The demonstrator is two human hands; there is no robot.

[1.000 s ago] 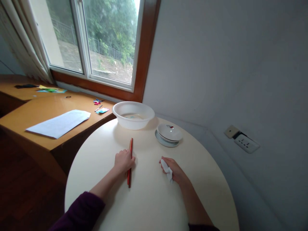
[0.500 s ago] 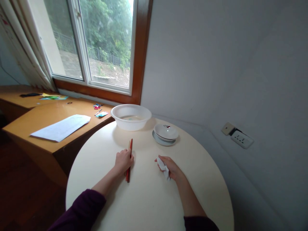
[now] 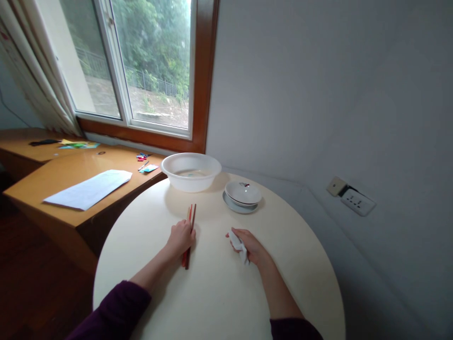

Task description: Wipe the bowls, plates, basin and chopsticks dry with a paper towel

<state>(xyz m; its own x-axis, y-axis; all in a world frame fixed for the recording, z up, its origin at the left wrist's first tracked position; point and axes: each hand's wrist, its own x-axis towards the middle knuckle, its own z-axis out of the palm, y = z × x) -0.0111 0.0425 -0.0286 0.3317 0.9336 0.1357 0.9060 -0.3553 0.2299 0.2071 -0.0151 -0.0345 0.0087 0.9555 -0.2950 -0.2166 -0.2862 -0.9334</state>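
Observation:
My left hand is closed around a small bunch of chopsticks, reddish and dark brown, just above or on the round white table. Their upper ends fan slightly apart past my knuckles; the palm hides their middle. In my right hand, a crumpled white cloth or tissue is gripped between thumb and fingers. Beyond that hand, a white bowl with a small dark and red mark rests on a pale plate. A wide white plastic basin stands at the table's far edge.
To the left, a wooden desk adjoins the table, bearing white paper, colourful papers and a small blue card. The wall with a socket borders the right side, and a window is behind.
The chopsticks in my left hand have spread a little at their upper ends. My right hand keeps its hold on the white cloth or tissue. The view has shifted slightly.

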